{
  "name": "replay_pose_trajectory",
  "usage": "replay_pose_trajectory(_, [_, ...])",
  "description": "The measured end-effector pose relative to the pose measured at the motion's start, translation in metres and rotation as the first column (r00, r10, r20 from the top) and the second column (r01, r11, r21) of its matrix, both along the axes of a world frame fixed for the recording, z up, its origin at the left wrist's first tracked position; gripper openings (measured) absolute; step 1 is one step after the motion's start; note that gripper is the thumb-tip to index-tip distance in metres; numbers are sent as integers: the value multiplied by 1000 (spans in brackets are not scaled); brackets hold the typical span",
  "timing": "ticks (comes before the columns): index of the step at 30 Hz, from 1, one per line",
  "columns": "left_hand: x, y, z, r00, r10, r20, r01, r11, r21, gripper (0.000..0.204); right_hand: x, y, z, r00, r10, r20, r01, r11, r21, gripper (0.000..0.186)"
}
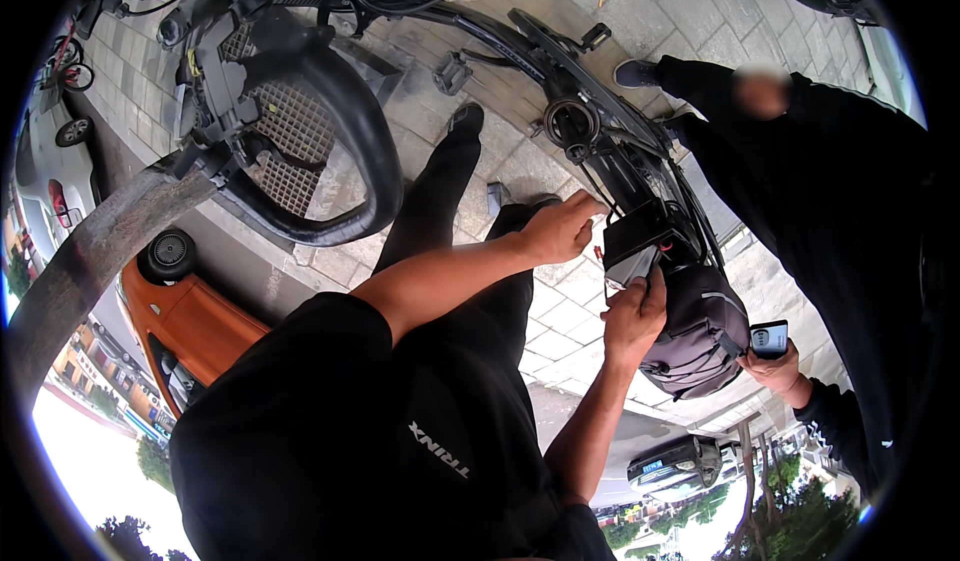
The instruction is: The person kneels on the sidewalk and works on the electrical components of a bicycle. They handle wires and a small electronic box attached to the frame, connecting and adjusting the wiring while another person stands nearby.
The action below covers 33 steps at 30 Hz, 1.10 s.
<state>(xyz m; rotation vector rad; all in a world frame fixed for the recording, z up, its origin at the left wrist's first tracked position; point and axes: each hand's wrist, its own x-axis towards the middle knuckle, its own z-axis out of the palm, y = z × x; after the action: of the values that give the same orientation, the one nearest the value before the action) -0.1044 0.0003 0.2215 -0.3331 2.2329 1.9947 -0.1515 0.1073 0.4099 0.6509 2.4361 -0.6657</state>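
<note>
A black bicycle frame point(610, 133) runs across the upper right, its crank point(572, 126) and pedals showing. On the frame sits a small black box point(638, 229), with a grey flat-sided piece point(628, 267) beside it. My right hand point(634, 319) grips this grey piece from below, thumb and fingers at its edge. My left hand point(562, 229) hovers left of the black box, fingers curled together near thin cables; anything between the fingertips is too small to make out. A dark grey bag point(698, 329) hangs on the bicycle right of my right hand.
Another person in black stands at right, one hand point(775, 365) by the bag with a phone point(769, 339). A padded black loop point(375, 151) stands left. A tree trunk point(110, 231), an orange car point(195, 311) and stone paving point(560, 323) surround us.
</note>
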Motion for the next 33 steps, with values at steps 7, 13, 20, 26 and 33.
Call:
replay_pose_trajectory(7, [196, -41, -68, 37, -871, 491, 940, 197, 279, 55, 15, 15, -20, 980, 90, -179, -94, 995, -14, 48])
replay_pose_trajectory(13, [198, -35, 22, -142, -893, 426, 833, 125, 539, 70, 33, 9, -21, 982, -51, -179, 9, 974, -225, 53])
replay_pose_trajectory(20, [211, -6, 34, 138, -871, 471, 785, 387, 484, 53, 65, 15, -49, 911, -2, -413, -161, 918, -362, 58])
replay_pose_trajectory(26, [234, -105, -96, 424, 343, 838, -891, -10, 455, 35, 89, 33, -69, 842, 30, -539, -237, 917, -320, 56])
replay_pose_trajectory(33, [407, -91, -254, 276, -220, 936, 721, 691, -51, 91, 90, 55, -93, 678, 319, -662, -501, 860, -99, 54])
